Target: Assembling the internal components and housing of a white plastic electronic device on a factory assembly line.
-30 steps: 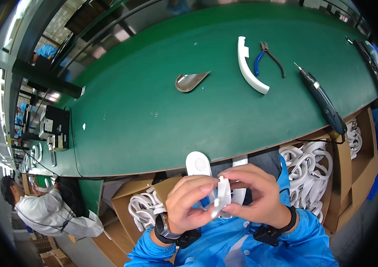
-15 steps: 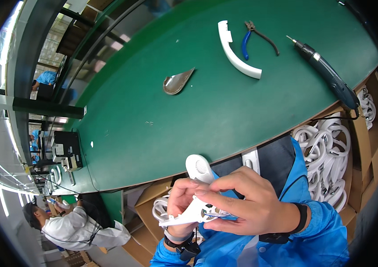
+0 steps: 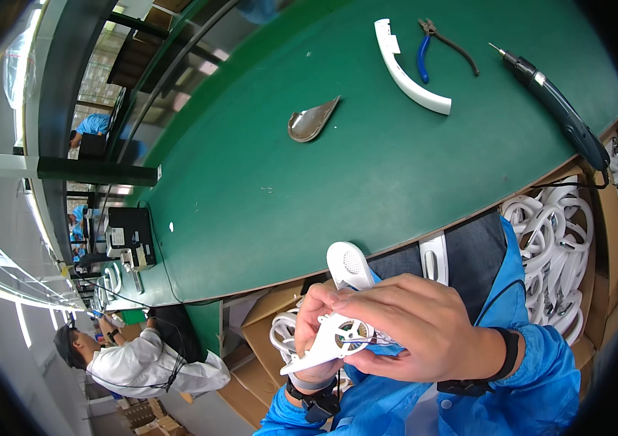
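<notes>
My left hand (image 3: 312, 323) grips a white plastic housing (image 3: 316, 353) from its left side, above the front of my lap. A round spoked opening and thin wires show on the housing. My right hand (image 3: 429, 327) is curled over its right side, fingertips at the wires and the round part; its fingers hide much of it. Beyond the fingers sticks out a white rounded end with a perforated grille (image 3: 352, 263); whether it belongs to the same piece is hidden.
On the green table (image 3: 251, 240) lie a curved white plastic strip (image 3: 409, 83), blue-handled cutting pliers (image 3: 425, 54), an electric screwdriver (image 3: 556, 102) and a brown scoop-shaped piece (image 3: 312, 122). White looped parts (image 3: 548, 247) fill a carton at right. A co-worker (image 3: 134, 363) sits at left.
The housing has turned so its round opening faces up more. My right fingers have closed further over it. The whole view has shifted slightly, with the table things now further right.
</notes>
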Available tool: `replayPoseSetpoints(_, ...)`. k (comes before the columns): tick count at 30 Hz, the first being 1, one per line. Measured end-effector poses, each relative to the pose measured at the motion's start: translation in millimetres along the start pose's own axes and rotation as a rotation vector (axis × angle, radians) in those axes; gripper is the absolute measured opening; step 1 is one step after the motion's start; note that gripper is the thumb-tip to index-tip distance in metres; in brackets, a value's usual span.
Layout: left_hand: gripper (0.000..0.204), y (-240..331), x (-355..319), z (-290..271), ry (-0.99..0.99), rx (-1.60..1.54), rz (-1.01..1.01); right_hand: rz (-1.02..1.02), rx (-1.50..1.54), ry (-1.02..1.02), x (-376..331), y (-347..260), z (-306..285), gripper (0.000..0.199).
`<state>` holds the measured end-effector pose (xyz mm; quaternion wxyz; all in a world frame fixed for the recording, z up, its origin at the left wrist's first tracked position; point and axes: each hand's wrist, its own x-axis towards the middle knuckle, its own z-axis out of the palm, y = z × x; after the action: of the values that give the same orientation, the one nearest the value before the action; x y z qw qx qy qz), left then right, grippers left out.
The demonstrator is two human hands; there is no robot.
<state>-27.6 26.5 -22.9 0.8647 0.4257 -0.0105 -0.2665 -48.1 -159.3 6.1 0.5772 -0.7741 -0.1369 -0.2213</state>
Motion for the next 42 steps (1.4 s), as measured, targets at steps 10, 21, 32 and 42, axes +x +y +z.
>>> replayPoseSetpoints(10, 0.054, 0.0, 0.4, 0.6, -0.01, 0.05, 0.053, 0.041, 0.048, -0.003, 0.5, -1.0, -3.1, 0.049)
replayPoseSetpoints(21, 0.051, 4.3, 2.3, 2.8, -0.036, 0.015, 0.051, 0.044, 0.054, -0.009, -1.4, -1.1, -1.3, 0.049)
replayPoseSetpoints(32, 0.054, 3.5, 0.6, 1.7, -0.012, 0.032, 0.071, 0.054, 0.075, -0.006, -0.9, 0.2, -2.3, 0.048)
replayPoseSetpoints(42, 0.054, 4.3, 0.1, 7.1, 0.024, 0.071, 0.057, 0.068, 0.09, 0.001, 0.4, -0.5, -5.0, 0.047)
